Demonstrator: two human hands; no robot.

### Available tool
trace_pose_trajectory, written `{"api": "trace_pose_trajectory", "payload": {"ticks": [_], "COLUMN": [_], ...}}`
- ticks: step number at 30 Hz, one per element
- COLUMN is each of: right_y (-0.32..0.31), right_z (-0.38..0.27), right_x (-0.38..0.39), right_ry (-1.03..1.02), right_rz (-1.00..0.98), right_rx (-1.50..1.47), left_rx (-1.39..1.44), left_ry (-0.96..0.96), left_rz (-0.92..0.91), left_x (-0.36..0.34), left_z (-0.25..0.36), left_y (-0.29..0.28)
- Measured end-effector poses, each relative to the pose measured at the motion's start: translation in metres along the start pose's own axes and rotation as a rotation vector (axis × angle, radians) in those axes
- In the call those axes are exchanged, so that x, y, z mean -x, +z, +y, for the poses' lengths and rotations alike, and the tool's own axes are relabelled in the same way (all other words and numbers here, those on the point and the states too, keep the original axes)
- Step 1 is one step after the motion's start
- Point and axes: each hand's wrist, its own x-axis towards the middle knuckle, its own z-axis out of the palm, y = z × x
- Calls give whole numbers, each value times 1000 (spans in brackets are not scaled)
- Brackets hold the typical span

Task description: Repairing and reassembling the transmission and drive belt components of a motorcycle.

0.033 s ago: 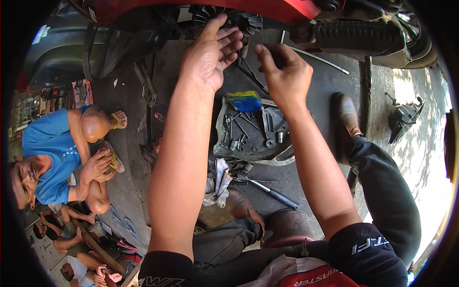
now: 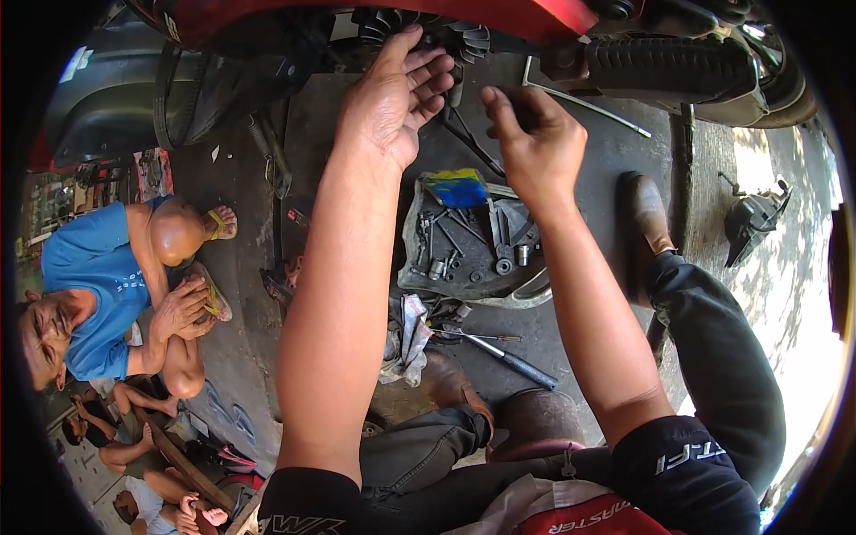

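My left hand [image 2: 388, 102] is raised palm up beneath the red body panel [image 2: 374, 18] of a motorbike. Its fingers are apart, and its thumb reaches up beside a finned metal fan wheel [image 2: 381, 27]. Whether the thumb touches the fins I cannot tell. Another finned part [image 2: 471, 43] shows just past the fingertips. To the right, my right hand [image 2: 539, 147] hangs apart from the bike with fingers curled and thumb extended over them. Anything inside those fingers is hidden. Below the hands, a dark tray [image 2: 526, 294] holds sockets, bolts and wrenches, with a blue and yellow packet [image 2: 456, 189] at its far edge.
A black-handled bar [image 2: 526, 367] and a crumpled rag [image 2: 408, 339] lie near my feet. Beyond my right hand is an L-shaped rod [image 2: 597, 109]. A black plastic part [image 2: 753, 223] rests at right. One person in blue [image 2: 98, 272] squats at left; others sit behind.
My right hand has shifted very slightly to the right and down. My left hand stays in place by the fan wheel.
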Motion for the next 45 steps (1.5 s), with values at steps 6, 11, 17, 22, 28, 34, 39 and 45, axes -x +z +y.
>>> {"api": "trace_pose_trajectory", "payload": {"ticks": [6,11,17,22,28,34,39,45], "right_y": [-26,-44,-58,-46,-15,6,-11,-21], "right_z": [10,21,49,79,93,90,95,55], "right_x": [20,54,78,108,136,152,152,92], "right_ry": [85,130,206,134,66,-81,68,767], "right_rz": [-24,-174,-447,-1028,-1251,-1388,-1341,-727], "right_rx": [-7,44,235,679,924,1067,931,-494], "left_rx": [150,162,259,330,280,236,142,143], "left_ry": [109,131,105,87,88,43,75,54], "left_rz": [27,25,3,-45,-52,-6,-37,-69], "left_x": [-1,-19,-23,-25,-25,-22,-12,-19], "left_z": [-12,-21,-22,-22,-16,-18,-16,-15], "left_y": [7,0,2,2,3,-6,1,-6]}}
